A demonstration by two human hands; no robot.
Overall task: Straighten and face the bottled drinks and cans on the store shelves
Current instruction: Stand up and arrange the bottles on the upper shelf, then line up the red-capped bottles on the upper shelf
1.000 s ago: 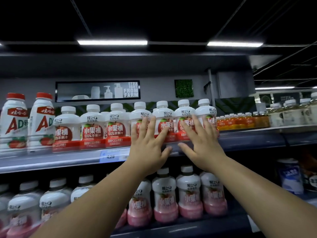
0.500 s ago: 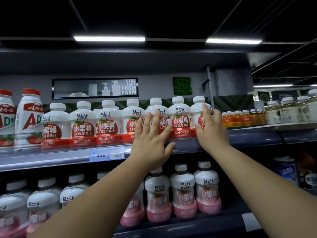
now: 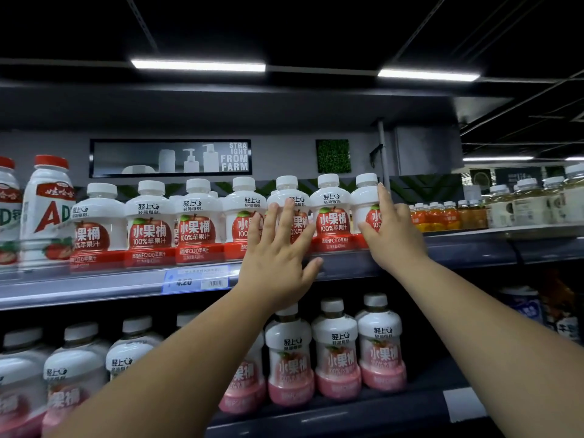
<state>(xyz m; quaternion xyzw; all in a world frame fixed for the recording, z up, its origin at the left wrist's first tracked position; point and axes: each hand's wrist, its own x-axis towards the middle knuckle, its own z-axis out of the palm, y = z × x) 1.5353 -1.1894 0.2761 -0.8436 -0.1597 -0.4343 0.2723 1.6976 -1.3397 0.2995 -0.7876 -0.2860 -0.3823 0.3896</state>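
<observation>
**On the top shelf, two hands at the right end of the apple juice row**

Up on the upper shelf (image 3: 94, 287) we've got a line of seven apple juice bottles (image 3: 150, 226). Every one is upright, with its white cap up, its long axis vertical and its red apple label turned out to the aisle. The leftmost one has its label swung a little to the left.

The left hand (image 3: 275, 257) is flat against the fronts of the fourth and fifth bottles. Its fingers are straight and fanned wide, and the thumb is stuck out over the shelf lip. It pinches nothing, only presses.

The right hand (image 3: 392, 235) is on the end bottle (image 3: 363, 200), the last in the row. The thumb lies across the lower label and the index finger runs up the bottle's right shoulder towards the cap. The other fingers wrap out of sight behind it, so that's a hold on the bottle's right side. Between the two hands, the sixth bottle (image 3: 331, 216) stands untouched with its label square to the front.

A price tag (image 3: 197, 279) sits on the shelf rail left of the left wrist. Red-capped AD milk bottles (image 3: 47, 210) stand at the far left, and small orange drinks (image 3: 442, 216) are just right of the right hand. On the lower shelf is a row of pink-based bottles (image 3: 335, 352), also upright.
</observation>
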